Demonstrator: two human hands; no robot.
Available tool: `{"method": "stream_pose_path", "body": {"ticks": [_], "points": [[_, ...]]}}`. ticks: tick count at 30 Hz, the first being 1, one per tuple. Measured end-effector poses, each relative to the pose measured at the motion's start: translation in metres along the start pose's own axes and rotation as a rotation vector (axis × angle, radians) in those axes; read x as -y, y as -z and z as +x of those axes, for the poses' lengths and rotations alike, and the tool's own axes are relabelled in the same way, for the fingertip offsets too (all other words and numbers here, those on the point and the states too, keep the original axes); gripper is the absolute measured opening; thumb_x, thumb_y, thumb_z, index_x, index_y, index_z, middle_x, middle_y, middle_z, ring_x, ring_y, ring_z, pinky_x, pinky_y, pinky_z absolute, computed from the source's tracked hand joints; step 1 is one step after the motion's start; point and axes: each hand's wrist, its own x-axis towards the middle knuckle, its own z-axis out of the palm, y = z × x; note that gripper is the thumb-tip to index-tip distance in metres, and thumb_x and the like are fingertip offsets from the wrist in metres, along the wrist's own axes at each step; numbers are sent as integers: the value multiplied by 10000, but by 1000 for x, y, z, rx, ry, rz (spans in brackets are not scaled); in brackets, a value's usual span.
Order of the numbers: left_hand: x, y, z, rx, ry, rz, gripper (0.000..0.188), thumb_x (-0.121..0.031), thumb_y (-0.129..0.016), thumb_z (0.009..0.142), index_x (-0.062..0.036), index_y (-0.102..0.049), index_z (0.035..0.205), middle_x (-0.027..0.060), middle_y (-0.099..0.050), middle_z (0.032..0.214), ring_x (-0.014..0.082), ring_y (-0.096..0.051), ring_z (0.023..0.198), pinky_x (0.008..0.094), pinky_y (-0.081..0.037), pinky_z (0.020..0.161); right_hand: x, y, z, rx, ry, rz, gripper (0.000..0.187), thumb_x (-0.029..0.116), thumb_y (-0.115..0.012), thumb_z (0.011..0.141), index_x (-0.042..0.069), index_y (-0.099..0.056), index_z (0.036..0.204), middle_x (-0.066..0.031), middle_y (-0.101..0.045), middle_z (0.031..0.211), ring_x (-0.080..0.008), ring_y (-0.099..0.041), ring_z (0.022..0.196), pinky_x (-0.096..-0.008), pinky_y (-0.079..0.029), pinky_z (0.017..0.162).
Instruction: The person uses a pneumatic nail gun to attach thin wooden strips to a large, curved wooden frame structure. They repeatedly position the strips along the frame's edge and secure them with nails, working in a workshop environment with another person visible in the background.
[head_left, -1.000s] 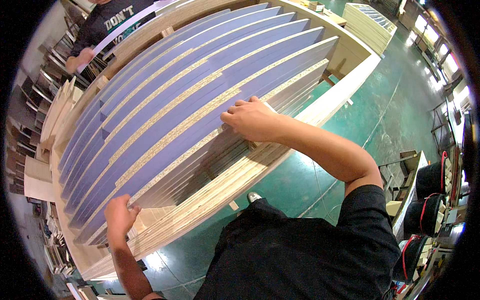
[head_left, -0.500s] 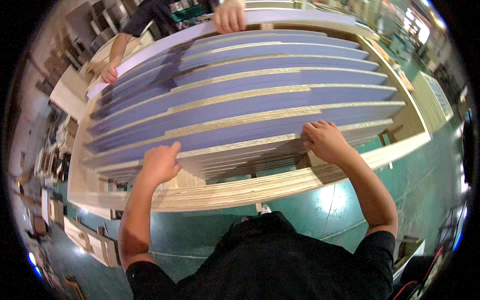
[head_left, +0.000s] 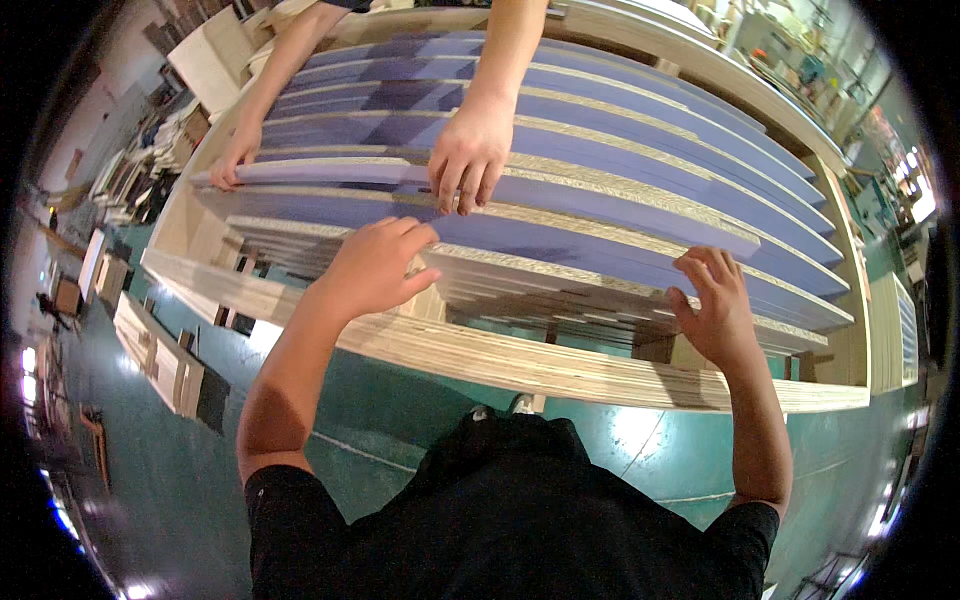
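Observation:
Both my hands hover over the near part of a large wooden crate (head_left: 560, 365) in which several blue-faced panels stand on edge in rows. My left hand (head_left: 375, 265) is open, its thumb apart and its fingers bent over the chipboard edge of the nearest row. Farther right, my right hand (head_left: 715, 305) is also open, fingers curled and spread near the same rows. A raised panel (head_left: 625, 205) lies across the rows just beyond my hands. A co-worker's one hand (head_left: 235, 158) touches its left end; the other hand (head_left: 470, 155) hangs at its middle.
The crate's right wall (head_left: 848, 240) and thick front rail bound the panels. More stacked panels (head_left: 893, 330) stand at the right. A wooden piece (head_left: 160, 360) lies on the green floor (head_left: 370, 530) at the left.
A long light panel at the crate's far side is gone from there; a raised panel now lies nearer me. The co-worker's hands have reached closer. Both my hands have shifted rightward in view.

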Motion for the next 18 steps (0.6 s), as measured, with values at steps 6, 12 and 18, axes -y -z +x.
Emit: {"method": "stream_pose_path", "body": {"ticks": [6,12,18], "points": [[6,-3,-6,2,44,-35,370,-338,-734,896,-63,-666,1134,149,-672,1069,373,-645,1034,471,-528,884,-12,-13,26,-4,-13,-91,414,102,-741,843,75,-632,1241,-148,-590,1287,-369,-554,1205,-501,-446,1035],[8,-12,-4,-19,43,6,339,-375,-719,906,-90,-667,1082,106,-670,1067,348,-649,1040,473,-514,888,-28,-21,42,201,-156,-68,492,100,-744,865,63,-589,1330,-164,-585,1360,-389,-513,1328,-518,-416,1083],[12,-21,-8,-78,51,-59,305,-366,-715,906,-110,-661,1062,90,-664,1041,327,-647,1032,479,-492,903,-53,-39,52,197,-169,33,372,47,-710,870,38,-624,1232,-183,-628,1216,-409,-602,1175,-494,-479,983]]}}
